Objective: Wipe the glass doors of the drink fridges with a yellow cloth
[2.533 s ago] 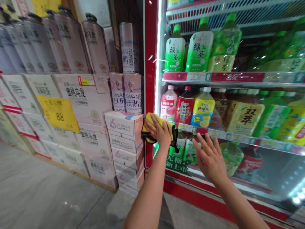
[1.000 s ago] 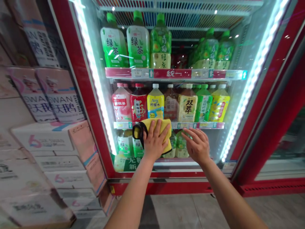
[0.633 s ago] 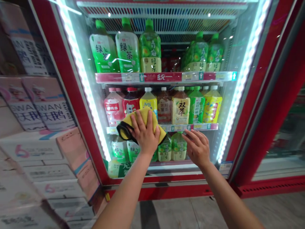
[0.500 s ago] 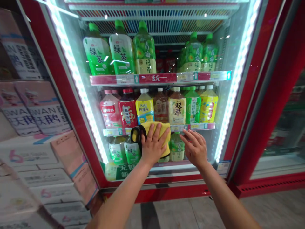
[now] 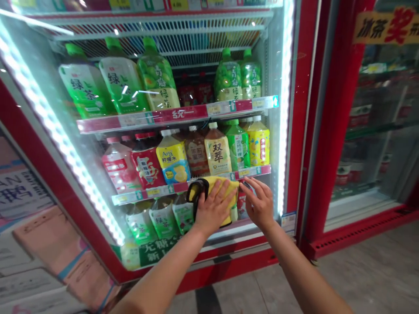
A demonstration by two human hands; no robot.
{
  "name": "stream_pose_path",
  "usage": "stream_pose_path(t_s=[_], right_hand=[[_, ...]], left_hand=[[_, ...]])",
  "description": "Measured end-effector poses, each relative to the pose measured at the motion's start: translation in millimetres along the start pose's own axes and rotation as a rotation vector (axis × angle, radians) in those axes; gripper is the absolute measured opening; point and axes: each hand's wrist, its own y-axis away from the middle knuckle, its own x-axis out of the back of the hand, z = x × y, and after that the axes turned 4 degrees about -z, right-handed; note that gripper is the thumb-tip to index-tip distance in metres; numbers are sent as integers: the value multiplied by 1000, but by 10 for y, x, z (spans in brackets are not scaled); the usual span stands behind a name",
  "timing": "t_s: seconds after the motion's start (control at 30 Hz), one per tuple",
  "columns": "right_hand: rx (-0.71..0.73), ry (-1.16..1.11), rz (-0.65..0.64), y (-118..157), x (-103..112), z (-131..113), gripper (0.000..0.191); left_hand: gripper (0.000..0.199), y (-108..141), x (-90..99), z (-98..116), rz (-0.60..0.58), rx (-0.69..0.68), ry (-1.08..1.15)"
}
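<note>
My left hand (image 5: 212,211) lies flat with fingers spread, pressing a yellow cloth (image 5: 233,201) with black edging against the glass door of a lit drinks fridge. A folded part of the cloth sticks out left of the thumb. Beside the cloth's right edge is my right hand (image 5: 260,203), fingers stretched out and slightly bent, its tips at or near the glass; whether they touch the cloth I cannot tell. Behind the glass, the middle shelf edge (image 5: 160,190) runs just above both hands. Part of the bottom row of bottles is hidden by the hands and cloth.
Green tea bottles (image 5: 122,83) stand on the upper shelf, with coloured drink bottles (image 5: 218,152) below them. The fridge has a red frame (image 5: 296,131). Stacked cartons (image 5: 59,244) stand close on the left; a second red-framed fridge (image 5: 347,209) is on the right.
My view has turned right and tilted. Against the bottles, both hands and the cloth have shifted right along the glass. The right hand is closer to the cloth's edge.
</note>
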Motion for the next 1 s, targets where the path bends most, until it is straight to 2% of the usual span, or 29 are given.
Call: stream_pose_path(t_s=[0.03, 0.1, 0.2, 0.27, 0.33, 0.4, 0.47, 0.53, 0.57, 0.6, 0.67, 0.73, 0.83, 0.9, 0.93, 1.0], right_hand=[[1, -4, 1, 15, 7, 17, 51], [-5, -11, 9, 48, 25, 78, 52], [-40, -24, 37, 88, 52, 209, 54], [-89, -33, 67, 100, 61, 285, 55], [-142, -44, 101, 103, 59, 324, 56], [-176, -54, 113, 102, 51, 328, 55], [-190, -61, 109, 102, 48, 319, 54], [-194, -68, 107, 104, 60, 327, 54], [-200, -72, 107, 106, 72, 344, 54], [-211, -73, 107, 109, 88, 370, 54], [-253, -67, 116, 119, 123, 442, 56], [-310, -55, 148, 132, 148, 518, 57], [-370, -39, 201, 146, 147, 579, 59], [-387, -29, 208, 147, 126, 575, 60], [-393, -26, 207, 146, 115, 566, 60], [-395, -22, 203, 140, 105, 550, 61]], left_hand=[[76, 87, 1, -52, -42, -106, -17], [75, 180, 63, -205, -80, -226, -106], [74, -10, 203, -323, -75, -240, -224], [75, -273, 219, -220, -40, -132, -261], [76, -479, 133, -16, -8, -9, -274], [76, -513, -14, 176, 8, 6, -286], [70, -357, -143, 251, -4, -176, -294], [63, -107, -185, 178, -39, -434, -287], [63, 4, -166, 99, -59, -477, -287], [68, 80, -124, 8, -81, -461, -292], [75, 76, -2, -149, -63, -322, -298], [79, -137, 109, -188, -12, -119, -284], [80, -604, 118, 14, 39, 71, -230], [80, -783, 7, 217, 18, 50, -216], [80, -789, -67, 301, -9, -17, -217], [77, -626, -209, 391, -81, -242, -230]])
